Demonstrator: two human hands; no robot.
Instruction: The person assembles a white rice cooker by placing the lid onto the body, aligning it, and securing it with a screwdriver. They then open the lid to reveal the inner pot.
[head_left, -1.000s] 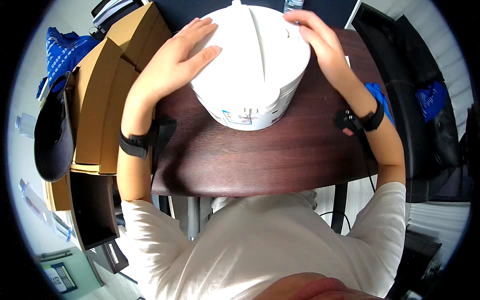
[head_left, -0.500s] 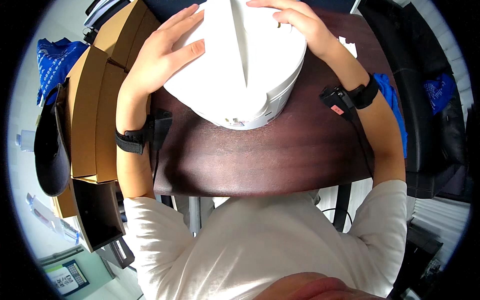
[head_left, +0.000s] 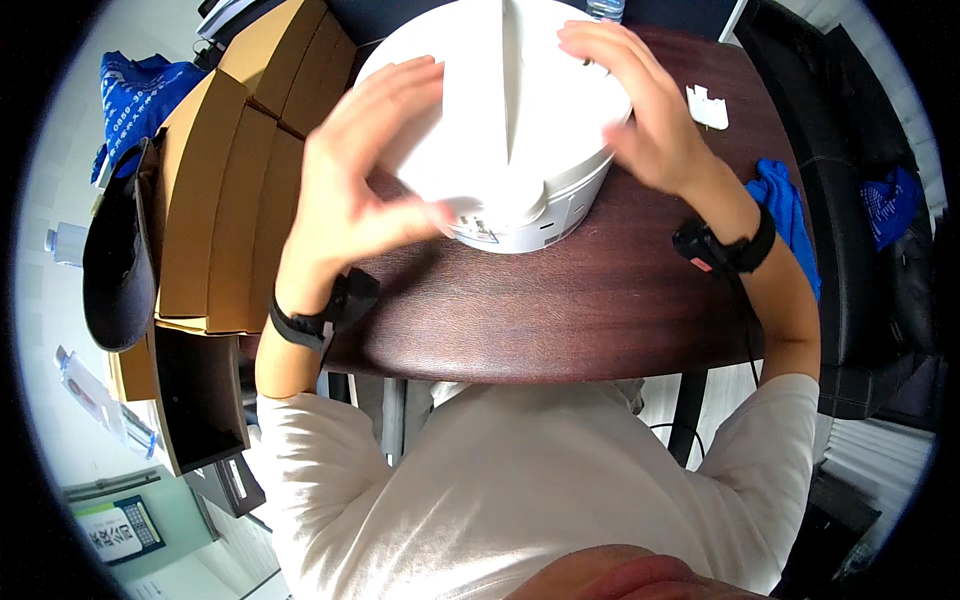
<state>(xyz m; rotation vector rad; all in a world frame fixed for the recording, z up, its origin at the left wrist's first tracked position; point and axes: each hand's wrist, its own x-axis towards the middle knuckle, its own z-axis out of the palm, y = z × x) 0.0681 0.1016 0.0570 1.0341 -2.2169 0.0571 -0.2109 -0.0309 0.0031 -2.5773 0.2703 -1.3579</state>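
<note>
I see my left hand (head_left: 352, 180) wide, thumb spread far from the fingers, at the left side of a white round tub (head_left: 535, 140). My right hand (head_left: 650, 120) is half curled over its right side, thumb low by the edge. Both hold nothing inside their palms. They blur, so I can't tell if any fingertip truly touches. The tub stands upright on the far half of the brown table (head_left: 500, 320), a tall bar (head_left: 475, 90) across its top. It looks slippery, so a push with just one hand could make it slide or twist. A push away from me could bump the bottle (head_left: 606, 9) behind. The thin cord (head_left: 746, 330) by my right wrist could catch on the table edge if that arm swung fast. Right of the tub lie a white scrap (head_left: 708, 108) and a blue cloth (head_left: 785, 215). Left are brown boxes (head_left: 205, 210), well clear of any small slip.
</note>
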